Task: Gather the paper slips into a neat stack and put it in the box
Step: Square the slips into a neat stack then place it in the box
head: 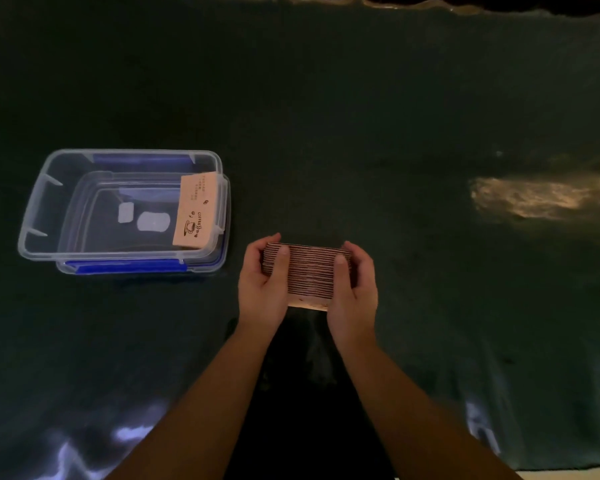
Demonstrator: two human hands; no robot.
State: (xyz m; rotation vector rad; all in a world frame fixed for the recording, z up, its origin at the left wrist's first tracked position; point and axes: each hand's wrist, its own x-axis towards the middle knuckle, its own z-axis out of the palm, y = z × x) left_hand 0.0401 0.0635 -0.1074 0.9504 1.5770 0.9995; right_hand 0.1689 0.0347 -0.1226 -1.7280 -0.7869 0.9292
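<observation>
Head view: stack [309, 271] gripped between both hands [307, 289]; box [35, 216] left

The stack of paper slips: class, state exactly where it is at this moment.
In the head view, the stack of paper slips sits low of centre, gripped between the left hand and right hand, right of the clear box.

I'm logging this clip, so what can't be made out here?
- Stack: slip count and bottom face, hidden by the left hand and right hand.
- Slip in the box: small print too tiny and dim.
- Box bottom: two pale patches, unclear what they are.
</observation>
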